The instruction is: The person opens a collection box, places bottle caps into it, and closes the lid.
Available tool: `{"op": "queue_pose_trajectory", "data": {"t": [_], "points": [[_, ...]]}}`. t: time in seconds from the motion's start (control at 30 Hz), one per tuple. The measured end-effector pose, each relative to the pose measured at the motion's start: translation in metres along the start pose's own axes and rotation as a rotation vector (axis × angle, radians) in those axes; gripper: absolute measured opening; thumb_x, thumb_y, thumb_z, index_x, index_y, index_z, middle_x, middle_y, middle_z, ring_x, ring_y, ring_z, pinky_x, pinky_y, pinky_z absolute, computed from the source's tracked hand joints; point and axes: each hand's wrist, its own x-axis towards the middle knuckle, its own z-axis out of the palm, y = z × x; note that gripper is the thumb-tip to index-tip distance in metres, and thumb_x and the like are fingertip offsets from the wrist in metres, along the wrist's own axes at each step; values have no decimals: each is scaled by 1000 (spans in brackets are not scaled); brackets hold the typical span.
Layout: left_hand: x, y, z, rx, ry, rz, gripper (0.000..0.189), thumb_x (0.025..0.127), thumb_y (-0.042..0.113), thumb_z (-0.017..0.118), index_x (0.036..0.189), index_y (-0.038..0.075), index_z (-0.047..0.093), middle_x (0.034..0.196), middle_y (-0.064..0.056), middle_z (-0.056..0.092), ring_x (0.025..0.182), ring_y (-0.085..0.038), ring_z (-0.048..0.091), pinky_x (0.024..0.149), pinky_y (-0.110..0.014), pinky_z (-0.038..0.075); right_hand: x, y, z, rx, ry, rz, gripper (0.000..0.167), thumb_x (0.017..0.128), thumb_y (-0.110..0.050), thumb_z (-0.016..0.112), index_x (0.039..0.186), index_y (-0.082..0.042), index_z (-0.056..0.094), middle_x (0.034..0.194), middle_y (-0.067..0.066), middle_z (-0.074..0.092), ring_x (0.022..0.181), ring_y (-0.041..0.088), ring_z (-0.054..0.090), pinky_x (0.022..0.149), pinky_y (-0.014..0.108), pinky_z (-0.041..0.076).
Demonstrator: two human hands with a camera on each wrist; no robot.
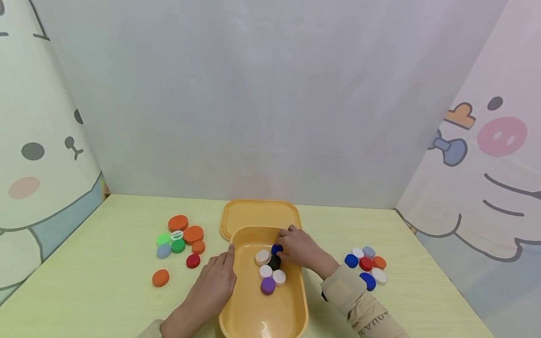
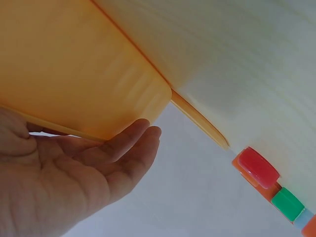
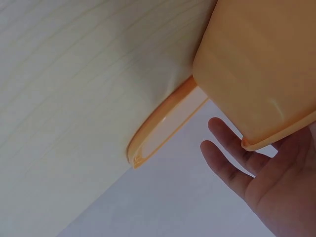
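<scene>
An orange-yellow plastic box (image 1: 264, 314) stands between the hands. My left hand (image 1: 215, 281) holds its left rim; in the left wrist view the fingers (image 2: 131, 140) lie along the outer wall. Over the right rim reaches my right hand (image 1: 302, 249), its thumb and forefinger pinching a dark blue bottle cap (image 1: 277, 249) inside the box. Two other fingers (image 3: 222, 160) stay outside the rim in the right wrist view. Beside the blue cap lie a black cap (image 1: 274, 263), several white caps (image 1: 262, 257) and a purple cap (image 1: 268, 286).
The box's flat lid (image 1: 259, 213) lies just behind it. Several loose caps are on the table (image 1: 105, 263) at the left, among them an orange cap (image 1: 160, 278) and a red cap (image 1: 193, 261). A second group, with a blue cap (image 1: 367, 281), lies right of the right sleeve.
</scene>
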Motion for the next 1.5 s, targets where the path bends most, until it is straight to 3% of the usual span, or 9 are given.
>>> {"op": "queue_pose_trajectory", "data": {"t": [0.33, 0.57, 0.83, 1.3, 1.5], "points": [[0, -1, 1, 9, 25, 3, 52, 87, 14, 50, 134, -4, 40, 118, -15, 57, 105, -30, 53, 90, -43, 46, -2, 0, -6, -5, 36, -5, 13, 83, -28, 64, 89, -17, 68, 93, -2, 64, 76, 15, 44, 58, 25, 34], [0, -1, 1, 16, 35, 12, 51, 87, 14, 50, 134, -5, 40, 117, -15, 57, 105, -30, 53, 89, -43, 46, -7, 2, -21, -16, 114, -4, 15, 82, -25, 66, 92, -15, 69, 92, -3, 65, 81, 16, 51, 63, 30, 43], [0, -2, 3, 15, 46, 15, 51, 86, 14, 51, 133, -5, 41, 116, -15, 57, 104, -30, 54, 88, -43, 46, -21, 14, -34, -30, 212, 3, 15, 79, -24, 69, 90, -15, 68, 91, -3, 64, 82, 17, 53, 63, 30, 44], [0, -1, 1, 18, 50, 21, 51, 86, 13, 51, 133, -5, 41, 116, -15, 58, 104, -31, 54, 87, -44, 47, -60, 52, -37, -62, 214, 120, 15, 77, -22, 71, 89, -14, 67, 92, -2, 64, 81, 18, 54, 59, 27, 42], [0, -1, 1, 14, 35, 15, 52, 87, 14, 50, 134, -4, 39, 118, -15, 57, 105, -30, 53, 88, -44, 47, -79, 68, -32, -38, 165, 207, 17, 76, -22, 72, 89, -13, 67, 94, 2, 65, 83, 21, 55, 61, 32, 47]]}}
